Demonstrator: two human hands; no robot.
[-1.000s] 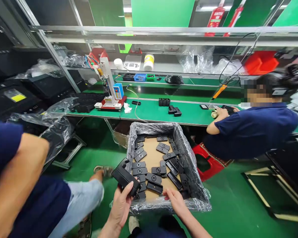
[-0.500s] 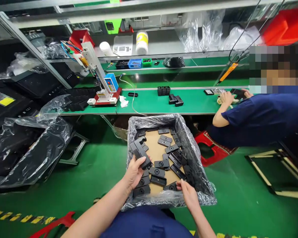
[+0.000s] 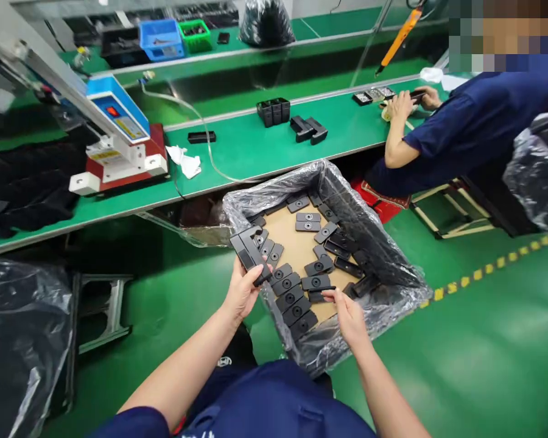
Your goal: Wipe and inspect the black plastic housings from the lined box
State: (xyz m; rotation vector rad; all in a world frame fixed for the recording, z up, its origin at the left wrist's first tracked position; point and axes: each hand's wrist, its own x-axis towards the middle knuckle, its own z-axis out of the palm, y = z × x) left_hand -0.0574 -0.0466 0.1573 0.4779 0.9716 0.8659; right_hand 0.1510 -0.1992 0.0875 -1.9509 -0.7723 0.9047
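My left hand (image 3: 243, 291) is closed around a long black plastic housing (image 3: 249, 252) with a notched far end, held over the left rim of the bin. In the bin, the fingers of my right hand (image 3: 351, 321) pinch the right end of a flat black plastic piece (image 3: 318, 293), seen nearly edge-on. The bin (image 3: 276, 193) is lined with clear plastic film. On its cardboard bottom (image 3: 281, 228) lie many rectangular black plates (image 3: 296, 310), most showing a round hole. Along the left side they sit in a row; on the right they are scattered, some tilted.
Behind the bin runs a green workbench (image 3: 237, 155) with a small press (image 3: 119, 140), black housings (image 3: 309, 129) and a white tissue (image 3: 184, 162). On the right a co-worker (image 3: 479, 134) sits handling a black part. An orange screwdriver (image 3: 399, 38) hangs above.
My view has turned and moved nearer the bench. The left hand keeps the housing. The right hand has shifted from one plate near the bin's front to another piece farther left.
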